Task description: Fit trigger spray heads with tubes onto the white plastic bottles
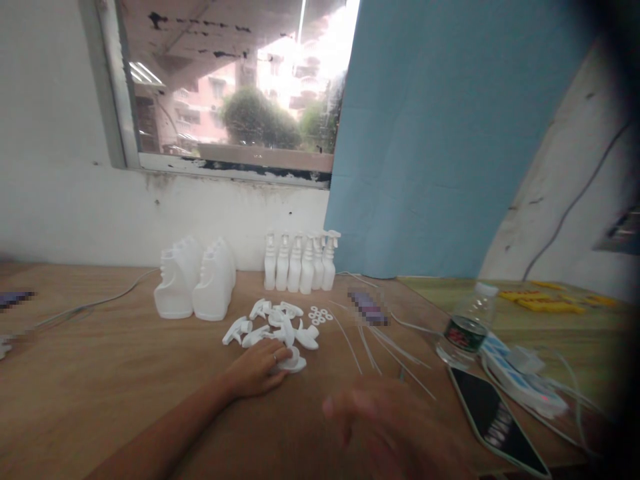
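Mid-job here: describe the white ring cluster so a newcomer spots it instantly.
Below the window stand white spray bottles. On the tabletop in front, the ring cluster lies between trigger heads and thin white strands. Its tiny round loops stand out beside those chunky or stringy neighbours.

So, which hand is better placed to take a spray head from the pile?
Probably the left hand: its fingers seem to touch a white spray head at the near edge of the pile. The right hand is blurred and apart from the pile.
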A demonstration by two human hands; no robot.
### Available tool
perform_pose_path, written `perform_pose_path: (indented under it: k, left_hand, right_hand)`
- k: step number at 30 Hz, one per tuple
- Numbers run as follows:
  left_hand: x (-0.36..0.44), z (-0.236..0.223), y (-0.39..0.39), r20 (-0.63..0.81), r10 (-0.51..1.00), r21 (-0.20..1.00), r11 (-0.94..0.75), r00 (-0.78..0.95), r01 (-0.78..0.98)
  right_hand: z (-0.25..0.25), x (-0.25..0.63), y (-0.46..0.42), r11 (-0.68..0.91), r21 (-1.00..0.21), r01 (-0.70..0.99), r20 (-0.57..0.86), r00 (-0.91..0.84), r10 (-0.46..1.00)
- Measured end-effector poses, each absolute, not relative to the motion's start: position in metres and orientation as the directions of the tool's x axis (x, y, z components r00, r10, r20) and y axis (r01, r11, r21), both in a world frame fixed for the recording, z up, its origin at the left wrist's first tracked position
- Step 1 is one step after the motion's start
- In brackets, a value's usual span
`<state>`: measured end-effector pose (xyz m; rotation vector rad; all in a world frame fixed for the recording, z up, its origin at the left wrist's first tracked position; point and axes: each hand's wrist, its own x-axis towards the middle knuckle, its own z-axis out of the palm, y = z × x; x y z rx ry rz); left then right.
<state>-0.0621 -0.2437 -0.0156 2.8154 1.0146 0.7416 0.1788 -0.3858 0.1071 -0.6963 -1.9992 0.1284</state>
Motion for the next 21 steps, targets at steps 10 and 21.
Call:
perform_pose_path:
  k: [10,21]
  left_hand:
    - [-0.059,-0.023,-0.242,0.455,0.637,0.279,-0.766,0.622,0.58]
    - [-0.061,-0.031,-0.236,0.44,0.742,0.492,-0.67,0.506,0.556]
  right_hand:
    - [0.053,0.194,-0.295,0.628,-0.755,0.187,0.625,-0.085,0.776]
    - [0.016,0.229,-0.244,0.361,-0.517,0.776,0.445,-0.117,0.888]
